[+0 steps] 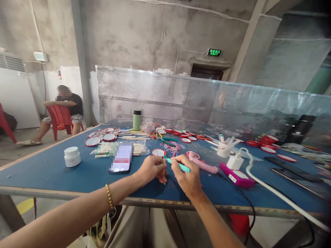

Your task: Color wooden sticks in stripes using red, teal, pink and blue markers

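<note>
Over the front middle of the table, my left hand (152, 167) is closed on a narrow wooden stick (164, 156), held upright with red and green colour at its top. A turquoise marker pen (184, 167) is gripped in my right hand (188, 175), its tip pointing left at the coloured part of the stick. Whether the tip touches the stick I cannot tell. Just behind my hands lies a round red-rimmed disc (158, 152). To the right of my right hand rests a pink glue gun (205, 166).
Left of my hands are a lit phone (121, 159), plastic-wrapped packs (139, 147) and a white jar (72, 157). A cup of markers (224, 150) and a magenta power strip (237, 175) with cables sit right. Behind stands a green bottle (137, 120). A person (74, 105) sits beyond.
</note>
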Demonstrator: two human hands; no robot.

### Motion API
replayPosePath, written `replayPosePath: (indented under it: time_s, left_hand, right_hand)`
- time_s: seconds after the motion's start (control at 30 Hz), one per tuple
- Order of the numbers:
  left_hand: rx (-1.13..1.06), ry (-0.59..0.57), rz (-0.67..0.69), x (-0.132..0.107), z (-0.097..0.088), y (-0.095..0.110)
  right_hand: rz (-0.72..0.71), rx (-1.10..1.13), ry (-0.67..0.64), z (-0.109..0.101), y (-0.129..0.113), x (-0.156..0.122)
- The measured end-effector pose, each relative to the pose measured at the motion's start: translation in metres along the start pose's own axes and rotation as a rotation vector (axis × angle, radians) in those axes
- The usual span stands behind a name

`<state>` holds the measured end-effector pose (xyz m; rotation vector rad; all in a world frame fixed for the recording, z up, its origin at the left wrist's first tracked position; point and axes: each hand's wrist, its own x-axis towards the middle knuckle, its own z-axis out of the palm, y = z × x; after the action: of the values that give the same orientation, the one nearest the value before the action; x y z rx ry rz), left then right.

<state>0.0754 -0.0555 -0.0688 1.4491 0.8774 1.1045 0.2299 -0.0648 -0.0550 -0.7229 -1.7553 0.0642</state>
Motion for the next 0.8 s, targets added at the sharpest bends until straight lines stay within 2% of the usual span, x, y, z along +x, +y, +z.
replayPosePath:
  time_s: [0.8]
  left_hand:
    - [0.0, 0.002, 0.005, -0.001, 0.0002, -0.0005]
  right_hand:
    - [-0.024, -0.003, -0.038, -0.0008, -0.0034, 0.0023]
